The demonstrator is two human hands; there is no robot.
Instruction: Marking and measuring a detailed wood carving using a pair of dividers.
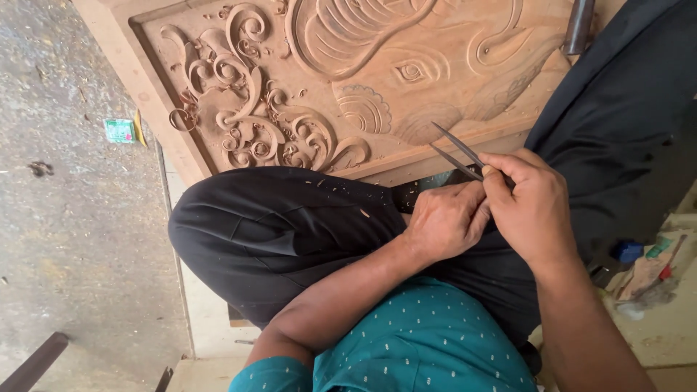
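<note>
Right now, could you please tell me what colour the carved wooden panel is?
The carved wooden panel is a light reddish-tan, bare wood; the head view shows it.

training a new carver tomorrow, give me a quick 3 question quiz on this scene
1. True or false: the two thin metal tools are cutting into the carved wooden panel.
2. Multiple choice: what is carved right above the tool tips? A) an elephant's head with an eye B) a lion C) a plain flat board
3. Fill in: the left hand and right hand meet over the person's ____ .

Key
1. False; the hands hold them over the lap, and the tips point toward the panel's lower edge, with no cut visible.
2. A
3. Lap, on the dark trousers sprinkled with wood chips.
</note>
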